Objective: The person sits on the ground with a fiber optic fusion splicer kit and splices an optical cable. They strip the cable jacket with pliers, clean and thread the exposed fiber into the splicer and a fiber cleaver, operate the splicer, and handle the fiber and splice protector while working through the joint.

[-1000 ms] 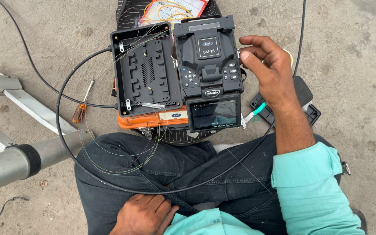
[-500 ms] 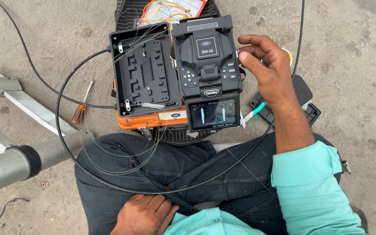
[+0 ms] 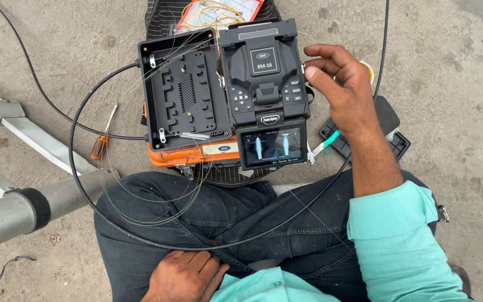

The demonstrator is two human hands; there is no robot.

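The black box-shaped fusion splicer (image 3: 265, 84) is sitting on top of an orange hard case (image 3: 188, 155), just ahead of the person's knees, with its small colour screen (image 3: 273, 145) tilting toward the person and showing two pale vertical fibre ends. The right hand (image 3: 339, 84) is resting against the splicer's right edge, beside its button column; the fingers (image 3: 315, 71) are curling inward with thumb and forefinger meeting, but whether they are pinching a fibre cannot be told. A thin pale fibre (image 3: 314, 210) is running from the splicer area down across the right thigh.

Touching the splicer's left side, a black plastic splice tray box (image 3: 184, 92) is lying open, showing its moulded fibre guides. A black round cable (image 3: 79, 168) is entering this box at its left wall and looping wide over the person's dark trousers (image 3: 208, 218). Thin green and dark fibres (image 3: 141, 201) are coiling below the box.

The left hand (image 3: 184, 277) is lying relaxed on the left thigh, fingers loosely bent, grasping nothing.

An orange-handled screwdriver (image 3: 100, 142) is lying on the grey concrete floor (image 3: 448, 84) left of the case. A black plastic lid (image 3: 389, 134) is lying right of the splicer, under the right forearm. A grey metal ladder (image 3: 12, 201) is lying at the far left
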